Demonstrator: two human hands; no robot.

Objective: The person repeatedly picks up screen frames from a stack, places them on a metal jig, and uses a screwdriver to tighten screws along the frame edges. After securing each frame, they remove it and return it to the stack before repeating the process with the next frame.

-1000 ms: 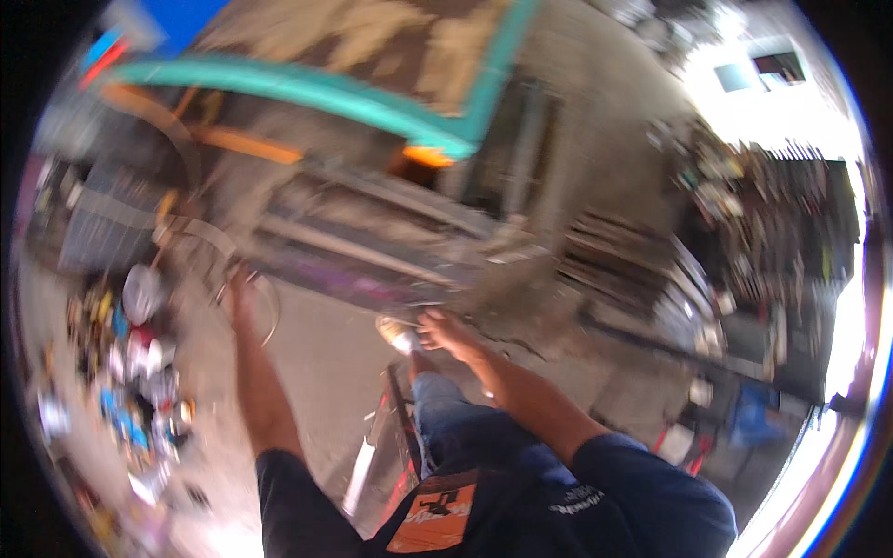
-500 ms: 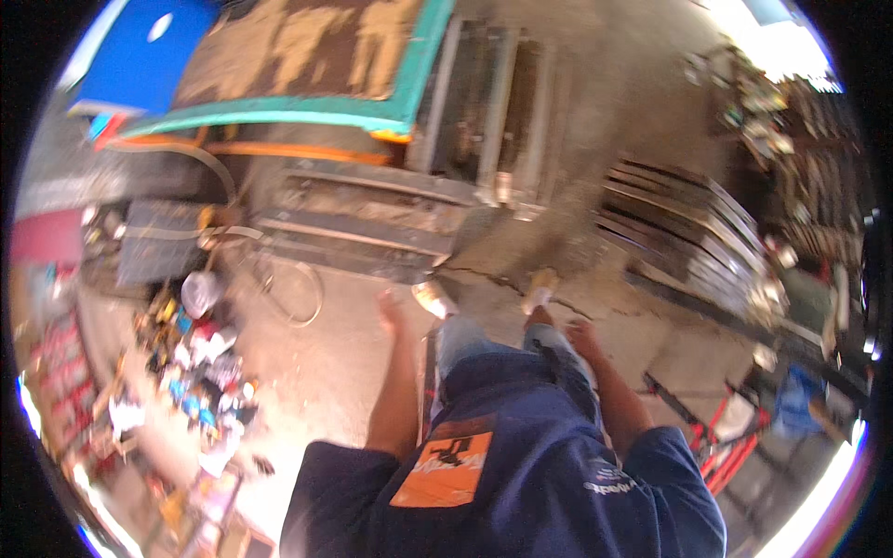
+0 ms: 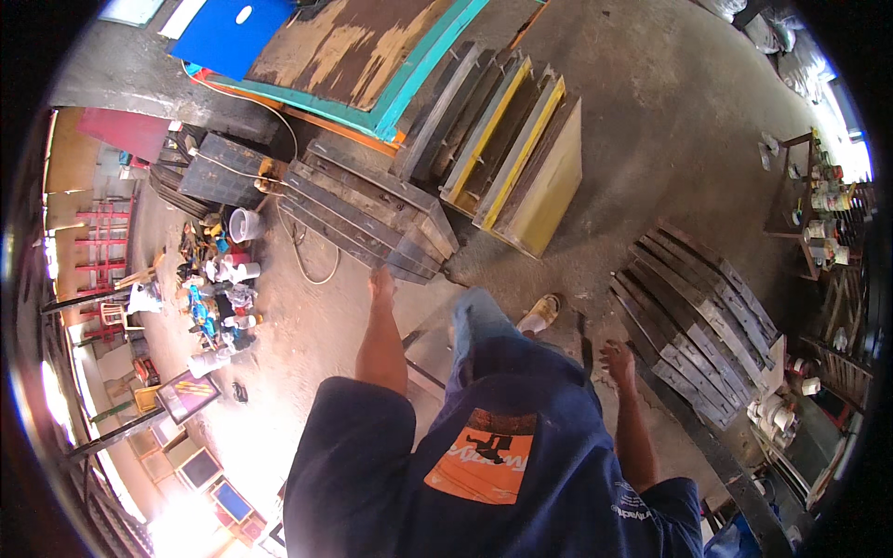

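Note:
My left hand (image 3: 381,283) hangs in front of me with its fingers loosely extended and nothing visible in it. It overlaps the near edge of a low stack of worn dark wooden frames (image 3: 358,209); I cannot tell whether it touches them. My right hand (image 3: 618,361) is held out at my other side, empty, its fingers apart and slightly bent. Nearest to it is a stack of dark, scuffed panels (image 3: 702,321) on the floor, with a gap between. Ahead, upright box-like frames with yellow edges (image 3: 516,149) stand side by side.
A turquoise-edged table (image 3: 391,112) with a patchy brown top stands at the far left. A pale hose (image 3: 307,272) loops on the concrete floor. Buckets, bottles and scattered items (image 3: 223,270) lie to the left. Shelves with containers (image 3: 828,214) line the right side.
My view has turned to the right and the blur has gone. I have stepped forward, closer to the wooden frames. My right arm now reaches out farther from my body.

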